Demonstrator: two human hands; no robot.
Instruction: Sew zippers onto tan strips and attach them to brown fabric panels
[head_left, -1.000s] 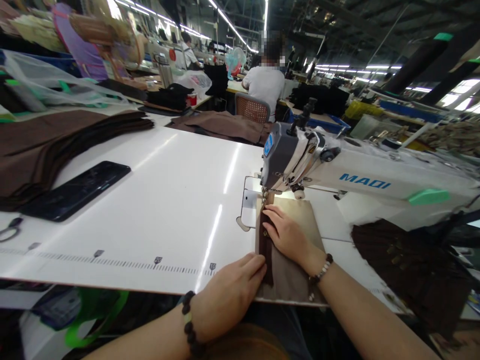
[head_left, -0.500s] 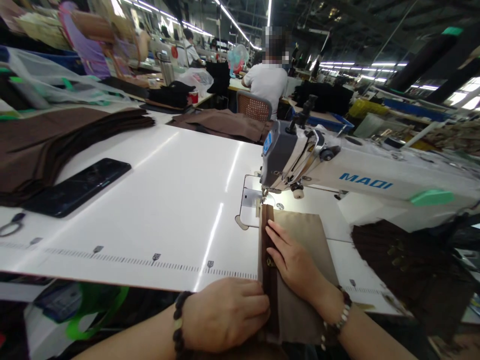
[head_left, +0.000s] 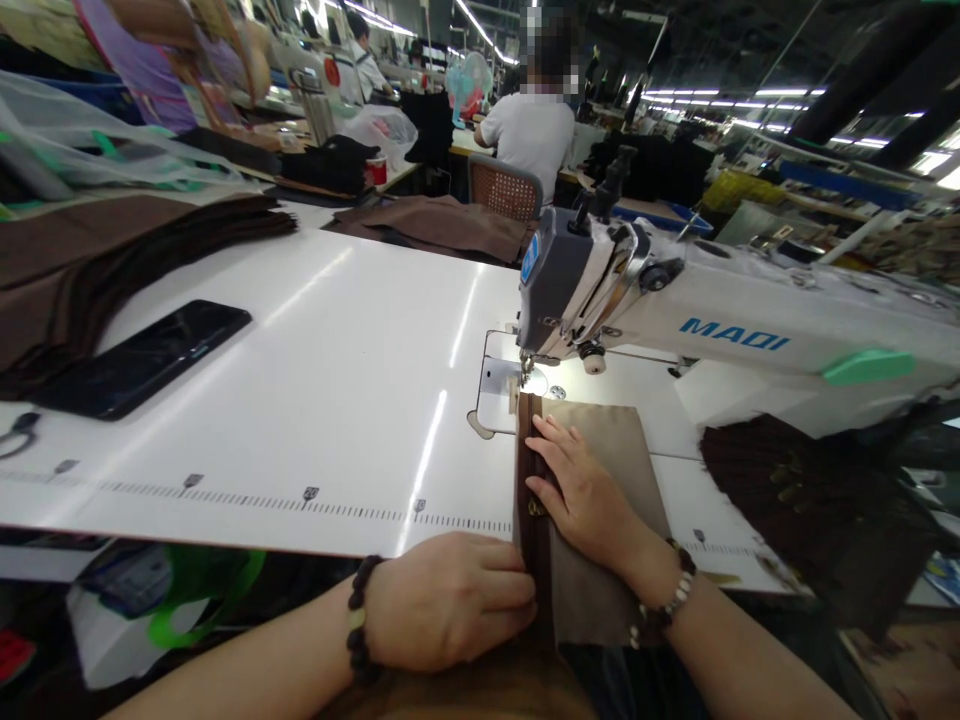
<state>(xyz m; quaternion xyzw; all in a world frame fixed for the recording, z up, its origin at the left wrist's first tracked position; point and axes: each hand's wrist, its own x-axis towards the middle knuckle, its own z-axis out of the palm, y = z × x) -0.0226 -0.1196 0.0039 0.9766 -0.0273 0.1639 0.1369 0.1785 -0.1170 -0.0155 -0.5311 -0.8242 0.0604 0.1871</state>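
Garment factory: sewing machine (head_left: 675,310), stacked brown fabric (head_left: 112,260), rows of worktables (head_left: 300,380)

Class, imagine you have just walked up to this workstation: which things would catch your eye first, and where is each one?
The white sewing machine at right centre stands out, with tan fabric and a dark brown strip lying below its needle. The right hand presses flat on the fabric while the left hand pinches the strip at the table's near edge. A black phone lies far left.
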